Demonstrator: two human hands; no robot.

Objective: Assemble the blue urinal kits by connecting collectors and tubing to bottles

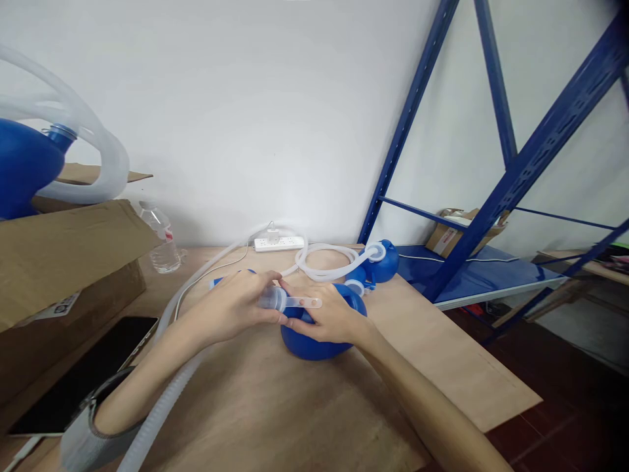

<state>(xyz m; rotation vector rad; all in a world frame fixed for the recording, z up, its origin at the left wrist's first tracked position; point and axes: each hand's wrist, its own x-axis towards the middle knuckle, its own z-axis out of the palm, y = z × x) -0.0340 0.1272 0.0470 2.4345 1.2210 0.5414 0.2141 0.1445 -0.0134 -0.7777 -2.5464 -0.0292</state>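
Observation:
A round blue plastic bottle (319, 347) lies on the table, its neck pointing left. My left hand (240, 301) is closed around a translucent plastic connector (269, 299) at the neck, thumb and fingers on either side. From the white ring there, a clear strap with small holes (309, 302) reaches over the back of my right hand (329, 314). That hand is wrapped over the bottle's upper side and neck, covering much of it. Whether the connector is fully seated on the neck is hidden by my fingers. A ribbed translucent hose (167, 400) runs under my left forearm.
More blue bottles (386, 262) with a coiled hose (324, 262) lie at the back right. By the wall is a white power strip (278, 244). To the left are a cardboard box (73, 255), a water bottle (164, 239) and a black device (88, 373). Blue shelving (407, 124) stands right.

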